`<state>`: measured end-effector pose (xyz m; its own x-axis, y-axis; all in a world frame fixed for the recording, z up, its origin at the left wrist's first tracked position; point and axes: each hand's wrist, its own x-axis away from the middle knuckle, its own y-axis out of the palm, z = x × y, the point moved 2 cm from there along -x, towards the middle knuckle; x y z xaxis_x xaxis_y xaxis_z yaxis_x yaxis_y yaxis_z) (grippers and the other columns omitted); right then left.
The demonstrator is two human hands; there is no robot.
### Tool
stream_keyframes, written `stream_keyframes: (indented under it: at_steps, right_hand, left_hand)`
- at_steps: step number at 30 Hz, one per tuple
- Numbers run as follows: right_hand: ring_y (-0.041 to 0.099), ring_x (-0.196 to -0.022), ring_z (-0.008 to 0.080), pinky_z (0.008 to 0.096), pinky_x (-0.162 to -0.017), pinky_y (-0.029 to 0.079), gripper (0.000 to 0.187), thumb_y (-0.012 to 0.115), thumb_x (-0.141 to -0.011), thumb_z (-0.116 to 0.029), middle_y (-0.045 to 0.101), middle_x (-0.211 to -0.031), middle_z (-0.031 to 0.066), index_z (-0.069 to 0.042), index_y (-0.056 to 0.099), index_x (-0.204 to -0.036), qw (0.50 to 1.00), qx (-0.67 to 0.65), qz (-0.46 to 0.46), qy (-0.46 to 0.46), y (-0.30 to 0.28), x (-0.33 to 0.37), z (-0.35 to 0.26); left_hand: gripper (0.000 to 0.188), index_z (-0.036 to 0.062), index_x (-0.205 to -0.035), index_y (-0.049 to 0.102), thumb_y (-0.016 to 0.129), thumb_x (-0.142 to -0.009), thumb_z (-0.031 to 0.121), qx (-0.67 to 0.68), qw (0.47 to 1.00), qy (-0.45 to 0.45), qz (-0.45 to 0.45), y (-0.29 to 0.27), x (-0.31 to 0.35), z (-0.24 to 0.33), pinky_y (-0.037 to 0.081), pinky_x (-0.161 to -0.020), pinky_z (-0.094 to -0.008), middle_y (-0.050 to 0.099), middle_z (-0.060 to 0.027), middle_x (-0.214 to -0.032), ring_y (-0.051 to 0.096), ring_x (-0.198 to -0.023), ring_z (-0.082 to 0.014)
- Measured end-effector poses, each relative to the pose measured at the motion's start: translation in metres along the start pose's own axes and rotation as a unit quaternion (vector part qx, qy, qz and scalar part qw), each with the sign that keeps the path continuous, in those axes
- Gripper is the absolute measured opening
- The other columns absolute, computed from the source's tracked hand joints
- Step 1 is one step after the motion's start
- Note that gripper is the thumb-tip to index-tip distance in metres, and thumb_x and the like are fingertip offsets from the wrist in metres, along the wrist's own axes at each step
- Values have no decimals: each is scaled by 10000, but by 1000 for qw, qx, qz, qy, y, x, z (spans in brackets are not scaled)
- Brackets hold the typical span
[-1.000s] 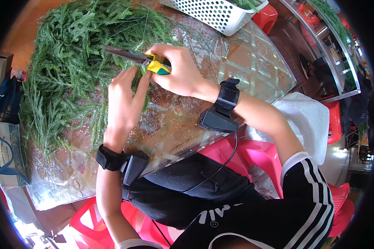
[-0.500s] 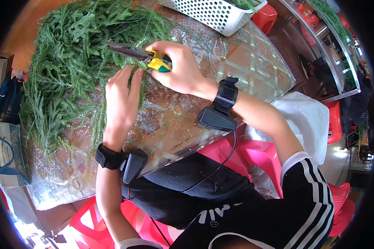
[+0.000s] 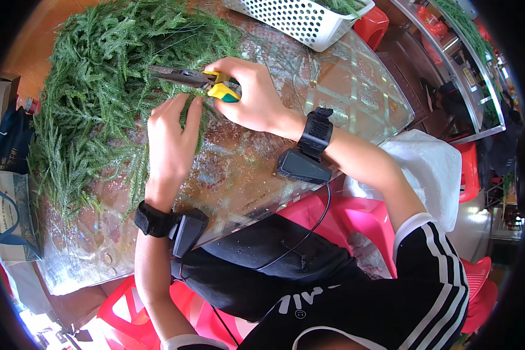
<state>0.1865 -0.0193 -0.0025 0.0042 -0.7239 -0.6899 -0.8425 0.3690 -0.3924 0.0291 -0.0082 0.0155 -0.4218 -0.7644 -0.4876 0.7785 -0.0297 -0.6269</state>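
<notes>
Currently, the right hand [image 3: 252, 96] grips a pair of pliers [image 3: 197, 78] by yellow-and-green handles, their metal nose pointing left over a heap of green sprigs [image 3: 93, 99]. Just below that nose, the left hand [image 3: 172, 137] reaches up with thumb and forefinger slightly parted at the heap's edge; whether it pinches a stem, I cannot tell. The heap covers the left and far part of a patterned table [image 3: 239, 192], which is speckled with white bits. Near the far edge sits a white perforated basket [image 3: 291, 22]. Black straps [image 3: 318, 135] circle both wrists.
</notes>
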Motion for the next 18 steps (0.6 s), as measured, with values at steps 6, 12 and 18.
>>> stream_keyframes:
  at_steps: [6,12,18]
  right_hand:
    - [631,-735,277,351,-665,491,290,646,-618,-101,631,-823,123,-2,615,-889,1000,-5,7,2,0,0,0]
    - [626,-694,274,361,-630,485,275,652,-612,-116,629,-762,127,-6,620,-862,999,-19,-13,41,0,1,-4]
    - [616,-667,285,371,-603,466,252,650,-609,-130,609,-688,131,-10,618,-829,995,-36,-40,81,0,3,-7]
  left_hand:
    - [164,-46,-795,563,569,-846,110,-33,999,40,-11,2,1,3,400,-633,-415,554,-204,-684,525,-652,-368]
    - [168,-47,-778,557,579,-838,109,-30,998,52,-12,4,2,0,398,-633,-420,552,-199,-680,522,-655,-372]
    - [158,-47,-786,539,573,-836,99,-34,998,34,-48,3,2,6,402,-641,-433,552,-205,-688,533,-672,-379]
